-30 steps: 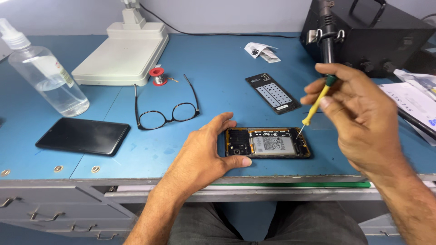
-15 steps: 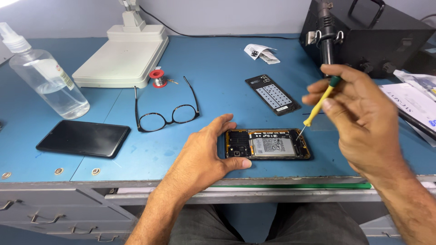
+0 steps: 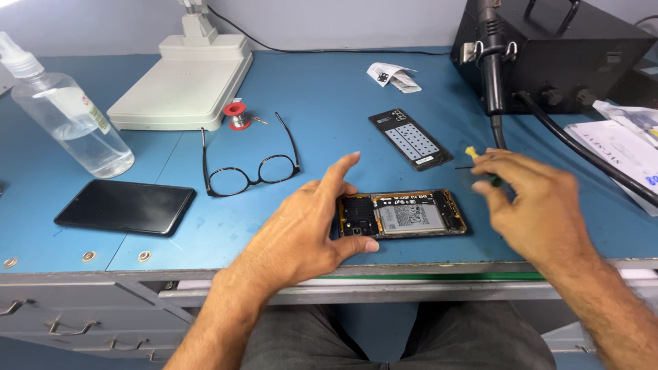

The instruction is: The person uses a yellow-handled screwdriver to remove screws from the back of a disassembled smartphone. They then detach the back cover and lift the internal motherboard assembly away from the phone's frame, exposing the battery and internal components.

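The left hand [image 3: 308, 229] pins the open phone [image 3: 401, 214] by its end; the right hand [image 3: 531, 205] grips a screwdriver [image 3: 480, 164], blurred; a slip could gouge the exposed board.

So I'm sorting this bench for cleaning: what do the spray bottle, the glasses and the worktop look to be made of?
Spray bottle: clear plastic, probably; the liquid inside shows through, and its walls are glossy.
Glasses: dark, shiny frame, likely plastic; lenses clear, glass or plastic I can't tell.
Worktop: blue matte sheet, perhaps a rubbery mat or laminate, on a grey metal-looking frame with drawers.
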